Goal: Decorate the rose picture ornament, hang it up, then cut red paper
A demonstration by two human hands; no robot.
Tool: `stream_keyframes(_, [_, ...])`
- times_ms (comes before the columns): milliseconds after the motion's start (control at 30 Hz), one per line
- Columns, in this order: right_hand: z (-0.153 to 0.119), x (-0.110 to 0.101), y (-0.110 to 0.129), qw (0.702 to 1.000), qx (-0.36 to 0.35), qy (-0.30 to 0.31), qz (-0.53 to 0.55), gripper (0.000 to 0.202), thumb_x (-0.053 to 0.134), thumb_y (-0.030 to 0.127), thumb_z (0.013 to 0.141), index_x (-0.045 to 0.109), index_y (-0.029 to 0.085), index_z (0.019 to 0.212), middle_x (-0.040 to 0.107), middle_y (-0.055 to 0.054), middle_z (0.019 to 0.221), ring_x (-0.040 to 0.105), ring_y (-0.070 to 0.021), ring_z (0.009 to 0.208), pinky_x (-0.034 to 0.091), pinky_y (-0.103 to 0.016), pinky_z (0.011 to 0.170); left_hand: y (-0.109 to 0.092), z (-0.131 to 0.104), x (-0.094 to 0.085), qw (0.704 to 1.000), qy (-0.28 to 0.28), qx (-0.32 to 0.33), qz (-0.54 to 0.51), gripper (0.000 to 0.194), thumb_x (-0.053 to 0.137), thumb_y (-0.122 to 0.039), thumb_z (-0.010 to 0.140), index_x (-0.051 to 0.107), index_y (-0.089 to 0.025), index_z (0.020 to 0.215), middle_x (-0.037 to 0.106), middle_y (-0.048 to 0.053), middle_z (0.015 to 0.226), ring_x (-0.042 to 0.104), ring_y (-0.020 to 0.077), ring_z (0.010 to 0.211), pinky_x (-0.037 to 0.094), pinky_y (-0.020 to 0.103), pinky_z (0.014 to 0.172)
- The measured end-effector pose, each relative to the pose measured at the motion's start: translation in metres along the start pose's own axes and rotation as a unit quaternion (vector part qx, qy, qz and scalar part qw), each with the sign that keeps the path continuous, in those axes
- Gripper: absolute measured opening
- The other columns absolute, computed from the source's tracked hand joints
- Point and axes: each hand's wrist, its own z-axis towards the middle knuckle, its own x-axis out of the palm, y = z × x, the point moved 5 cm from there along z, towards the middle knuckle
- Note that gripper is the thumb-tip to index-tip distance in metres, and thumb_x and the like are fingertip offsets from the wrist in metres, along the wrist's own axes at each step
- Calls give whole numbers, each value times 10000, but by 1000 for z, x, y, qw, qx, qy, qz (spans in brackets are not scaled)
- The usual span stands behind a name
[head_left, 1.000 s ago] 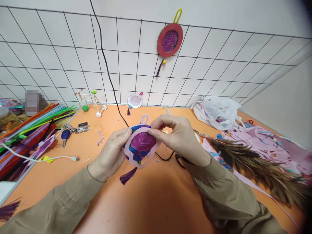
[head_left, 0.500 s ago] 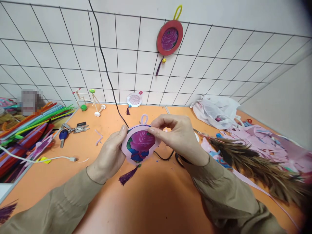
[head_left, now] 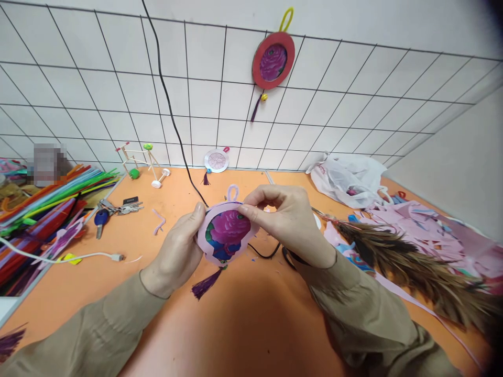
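Observation:
A round ornament (head_left: 230,233) with a pale pink rim and a magenta flower on blue and green is held up over the orange table. A lilac loop (head_left: 233,192) stands at its top, and a dark purple tassel (head_left: 206,284) hangs from its bottom. My left hand (head_left: 176,251) grips the left edge, thumb at the front and the other fingers hidden behind. At the upper right edge, the thumb and forefinger of my right hand (head_left: 285,220) pinch the rim.
Pipe cleaners (head_left: 58,199) and keys (head_left: 101,222) lie left, near a stick model (head_left: 141,162). At right are a plastic bag (head_left: 346,180), pink scraps (head_left: 416,230) and brown feathers (head_left: 393,256). A red-rimmed ornament (head_left: 257,68) hangs on the wall grid behind a black cable (head_left: 168,99).
The ornament has tilted slightly between my hands, and its left rim sits a little further right. Both hands keep their hold and have hardly moved.

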Motion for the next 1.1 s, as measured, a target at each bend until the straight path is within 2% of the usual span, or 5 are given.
stream_keyframes(267, [-1, 1, 0, 1000, -4, -5, 8, 189, 693, 266, 731, 628, 173, 580, 644, -13, 553, 568, -121, 496, 449, -253, 473, 2, 0, 0, 1000, 11, -10, 13, 460, 619, -542, 817, 746, -100, 794, 733, 105, 712, 668, 243, 653, 514, 335, 609])
stream_keyframes(500, [-1, 2, 1, 1000, -12, -5, -5, 184, 684, 243, 740, 630, 176, 577, 645, -10, 554, 552, -119, 489, 433, -265, 481, 5, -1, 3, 999, 34, -20, -21, 502, 552, -562, 857, 757, -104, 877, 749, 124, 811, 681, 299, 858, 529, 365, 707])
stream_keyframes(700, [-1, 2, 2, 1000, -8, 12, -5, 177, 679, 231, 735, 631, 164, 577, 643, -9, 548, 551, -115, 483, 432, -256, 478, 5, 0, 2, 999, 39, -9, 9, 427, 631, -512, 827, 756, -106, 874, 745, 109, 792, 673, 240, 706, 523, 333, 649])
stream_keyframes(900, [-1, 2, 1, 999, -10, 19, -24, 178, 678, 247, 734, 628, 168, 583, 648, -12, 559, 557, -121, 492, 429, -255, 475, 4, 1, -1, 999, 29, 8, 29, 315, 690, -417, 804, 739, -109, 756, 722, 84, 708, 628, 168, 621, 489, 266, 615])
stream_keyframes(1100, [-1, 2, 0, 999, -20, 22, -28, 189, 674, 274, 745, 635, 173, 590, 646, -13, 566, 560, -125, 519, 445, -254, 490, 5, 2, 1, 999, 40, 8, 26, 281, 698, -390, 805, 759, -124, 874, 725, 76, 712, 627, 160, 618, 493, 255, 617])
